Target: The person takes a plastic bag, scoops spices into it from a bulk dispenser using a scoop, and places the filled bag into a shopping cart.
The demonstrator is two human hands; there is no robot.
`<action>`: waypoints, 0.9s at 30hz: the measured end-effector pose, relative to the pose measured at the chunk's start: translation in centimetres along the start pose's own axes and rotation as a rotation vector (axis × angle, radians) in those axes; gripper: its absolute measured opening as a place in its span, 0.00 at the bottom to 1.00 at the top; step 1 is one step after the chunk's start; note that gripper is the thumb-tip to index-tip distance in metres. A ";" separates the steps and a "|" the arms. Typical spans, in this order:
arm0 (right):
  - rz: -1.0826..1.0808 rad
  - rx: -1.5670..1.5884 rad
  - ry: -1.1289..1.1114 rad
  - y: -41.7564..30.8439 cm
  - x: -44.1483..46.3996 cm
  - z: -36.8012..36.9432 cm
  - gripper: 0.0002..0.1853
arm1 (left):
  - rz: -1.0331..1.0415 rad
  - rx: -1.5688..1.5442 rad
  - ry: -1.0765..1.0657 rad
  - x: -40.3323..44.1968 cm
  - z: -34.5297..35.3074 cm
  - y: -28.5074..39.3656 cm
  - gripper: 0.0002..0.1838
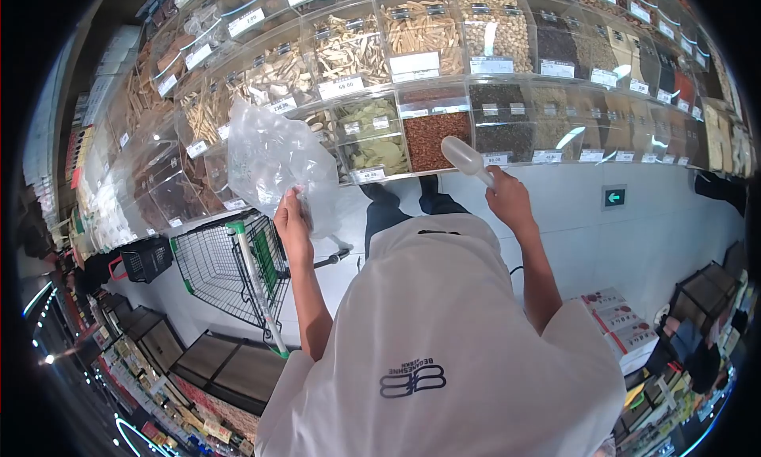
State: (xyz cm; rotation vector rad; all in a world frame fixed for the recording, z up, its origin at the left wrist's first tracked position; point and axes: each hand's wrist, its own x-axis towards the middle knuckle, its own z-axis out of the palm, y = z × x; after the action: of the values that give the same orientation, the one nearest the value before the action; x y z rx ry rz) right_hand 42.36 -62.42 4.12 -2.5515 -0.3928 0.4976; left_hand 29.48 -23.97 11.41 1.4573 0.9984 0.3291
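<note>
My left hand (292,213) pinches the edge of a clear plastic bag (277,160), which hangs puffed out in front of the bins. In my right hand (507,197) is the handle of a translucent scoop (463,155). Its bowl points up and left, over the front of a bin of reddish-brown granules (436,140). Beside that bin on the left, another holds pale green leaves (372,152). To its right is a bin of dark, fine goods (499,132). Whether the scoop carries anything is unclear.
More clear bins with price tags rise in tiers, including pale dried slices (349,49) and round beige pieces (498,33). A shopping cart (226,259) stands at my left, near a black basket (145,259). Stacked boxes (622,322) are behind me on the right.
</note>
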 end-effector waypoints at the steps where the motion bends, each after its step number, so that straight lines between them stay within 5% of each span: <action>1: 0.021 -0.018 -0.005 -0.2 -0.3 0.1 0.21 | -0.017 -0.008 -0.011 0.2 0.3 0.3 0.17; 11: 0.091 -0.080 0.068 -0.7 0.5 3.9 0.19 | 0.005 -0.069 -0.182 2.8 5.2 2.1 0.14; 20: 0.135 0.019 0.143 -2.2 4.1 8.8 0.20 | 0.093 0.086 -0.471 2.0 7.3 2.8 0.28; 27: 0.188 0.067 0.163 -3.1 6.4 10.7 0.23 | 0.135 0.171 -0.362 2.5 5.7 3.0 0.26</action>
State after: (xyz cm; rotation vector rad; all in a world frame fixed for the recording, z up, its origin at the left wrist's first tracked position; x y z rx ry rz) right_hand 43.04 -53.03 -4.55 -2.5532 -0.0770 0.3589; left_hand 36.17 -25.46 12.16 1.6715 0.6491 0.0715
